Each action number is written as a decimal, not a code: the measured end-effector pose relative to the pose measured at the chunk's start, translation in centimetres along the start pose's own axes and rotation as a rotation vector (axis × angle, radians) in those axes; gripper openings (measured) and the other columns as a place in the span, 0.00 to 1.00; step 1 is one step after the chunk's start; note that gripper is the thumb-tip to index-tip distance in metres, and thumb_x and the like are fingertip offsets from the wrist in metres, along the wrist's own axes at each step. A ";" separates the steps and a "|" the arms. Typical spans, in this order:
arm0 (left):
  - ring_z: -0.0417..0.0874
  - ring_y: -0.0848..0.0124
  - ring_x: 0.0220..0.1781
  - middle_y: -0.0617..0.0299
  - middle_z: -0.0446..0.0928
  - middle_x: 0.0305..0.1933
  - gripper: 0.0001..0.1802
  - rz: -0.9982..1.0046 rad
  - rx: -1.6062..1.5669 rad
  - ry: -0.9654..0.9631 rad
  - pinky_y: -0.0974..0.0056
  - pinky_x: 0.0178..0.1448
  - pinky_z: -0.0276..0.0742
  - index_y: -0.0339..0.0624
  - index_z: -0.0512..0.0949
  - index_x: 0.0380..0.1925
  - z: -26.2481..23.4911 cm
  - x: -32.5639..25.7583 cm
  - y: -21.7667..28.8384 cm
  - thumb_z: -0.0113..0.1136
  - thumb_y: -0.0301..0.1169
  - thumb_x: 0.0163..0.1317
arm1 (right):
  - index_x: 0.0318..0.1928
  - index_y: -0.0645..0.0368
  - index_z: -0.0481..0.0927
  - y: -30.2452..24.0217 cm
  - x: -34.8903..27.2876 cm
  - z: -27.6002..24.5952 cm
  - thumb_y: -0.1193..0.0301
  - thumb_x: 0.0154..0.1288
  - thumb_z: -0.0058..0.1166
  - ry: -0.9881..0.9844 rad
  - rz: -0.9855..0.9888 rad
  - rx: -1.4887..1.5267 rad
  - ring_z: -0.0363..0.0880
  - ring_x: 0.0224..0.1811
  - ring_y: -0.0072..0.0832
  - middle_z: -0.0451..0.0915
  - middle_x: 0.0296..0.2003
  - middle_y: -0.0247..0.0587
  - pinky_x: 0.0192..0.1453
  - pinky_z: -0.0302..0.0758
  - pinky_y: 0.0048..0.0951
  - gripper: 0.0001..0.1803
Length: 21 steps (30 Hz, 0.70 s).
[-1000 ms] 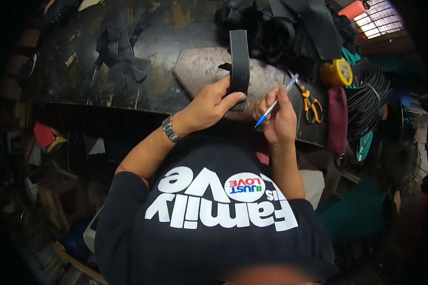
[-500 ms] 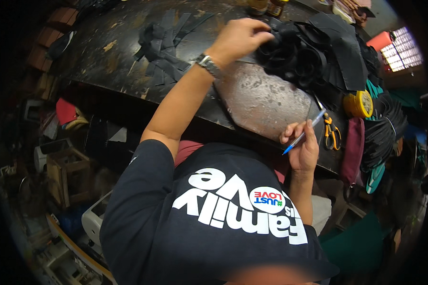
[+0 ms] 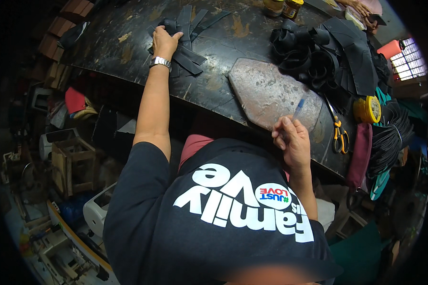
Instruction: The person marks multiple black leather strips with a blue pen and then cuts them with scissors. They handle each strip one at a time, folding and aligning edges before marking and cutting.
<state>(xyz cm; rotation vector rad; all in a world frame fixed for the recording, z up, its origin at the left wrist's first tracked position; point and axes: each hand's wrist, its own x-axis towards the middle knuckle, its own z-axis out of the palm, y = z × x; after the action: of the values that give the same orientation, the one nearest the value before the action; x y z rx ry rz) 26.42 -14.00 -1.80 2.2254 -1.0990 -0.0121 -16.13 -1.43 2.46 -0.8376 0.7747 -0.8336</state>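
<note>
My left hand (image 3: 164, 43), with a metal-banded watch on its wrist, reaches to the far left of the bench. Its fingers and thumb close around part of a black strip (image 3: 169, 23) in a loose pile of flat strips. More strips (image 3: 188, 61) fan out beside the palm. Close to my body, my right hand (image 3: 292, 140) is closed on a blue pen (image 3: 299, 108). One end of the pen points up and away; the rest is hidden by the fingers. Beneath and beyond this hand lies a worn grey-brown slab (image 3: 266, 90).
Coiled black strips (image 3: 309, 57) are heaped behind the slab, beside black sheets (image 3: 352, 52). To the right are orange-handled scissors (image 3: 340, 135), a yellow tub (image 3: 367, 109), a maroon pouch (image 3: 360, 156) and bundled black cord (image 3: 390, 133). Jars (image 3: 291, 8) stand at the back. Another person's hand (image 3: 359, 7) shows far right.
My left hand has moved left from the coiled heap to the pile of flat strips. My right hand keeps the pen but has turned it, and the blue tip no longer shows.
</note>
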 end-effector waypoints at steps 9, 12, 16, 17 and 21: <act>0.84 0.62 0.40 0.55 0.84 0.36 0.30 0.065 -0.047 0.100 0.60 0.47 0.77 0.38 0.81 0.45 0.0 0.9 -0.2 0.66 0.52 0.52 | 0.36 0.61 0.77 -0.6 -0.7 0.2 0.65 0.71 0.48 -0.044 0.034 -0.115 0.59 0.15 0.10 0.75 0.23 0.34 0.19 0.54 0.13 0.12; 0.84 0.65 0.30 0.56 0.84 0.33 0.18 0.292 -0.390 0.187 0.66 0.37 0.76 0.39 0.84 0.34 -1.8 -2.1 3.3 0.67 0.43 0.54 | 0.40 0.62 0.78 -0.9 -0.5 0.9 0.66 0.70 0.49 -0.017 0.016 -0.126 0.58 0.15 0.10 0.76 0.25 0.34 0.19 0.54 0.13 0.12; 0.81 0.71 0.31 0.58 0.82 0.31 0.10 0.794 -0.748 -0.106 0.69 0.35 0.75 0.39 0.83 0.35 -3.2 -10.4 9.8 0.68 0.30 0.54 | 0.47 0.62 0.77 -0.7 0.8 2.1 0.66 0.69 0.51 0.082 -0.128 -0.041 0.58 0.15 0.10 0.78 0.33 0.34 0.19 0.55 0.14 0.13; 0.80 0.69 0.30 0.57 0.81 0.31 0.10 0.846 -0.807 -0.209 0.67 0.34 0.75 0.39 0.83 0.36 -3.1 -13.0 11.0 0.67 0.30 0.54 | 0.48 0.61 0.77 -0.5 1.3 2.2 0.66 0.69 0.51 0.151 -0.113 0.018 0.58 0.15 0.11 0.78 0.34 0.34 0.20 0.55 0.14 0.14; 0.81 0.59 0.30 0.58 0.77 0.28 0.09 1.141 -0.577 -0.480 0.60 0.33 0.75 0.44 0.79 0.36 -2.0 -20.4 12.8 0.61 0.35 0.58 | 0.41 0.54 0.74 0.5 2.5 1.3 0.68 0.67 0.54 0.235 -0.088 0.244 0.61 0.17 0.15 0.77 0.31 0.30 0.22 0.59 0.19 0.06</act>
<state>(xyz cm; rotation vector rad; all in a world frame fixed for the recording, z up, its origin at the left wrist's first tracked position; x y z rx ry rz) 4.66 -3.93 1.47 0.8908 -2.1448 -0.3380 -13.76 -3.01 2.02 -0.5654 0.8255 -1.0948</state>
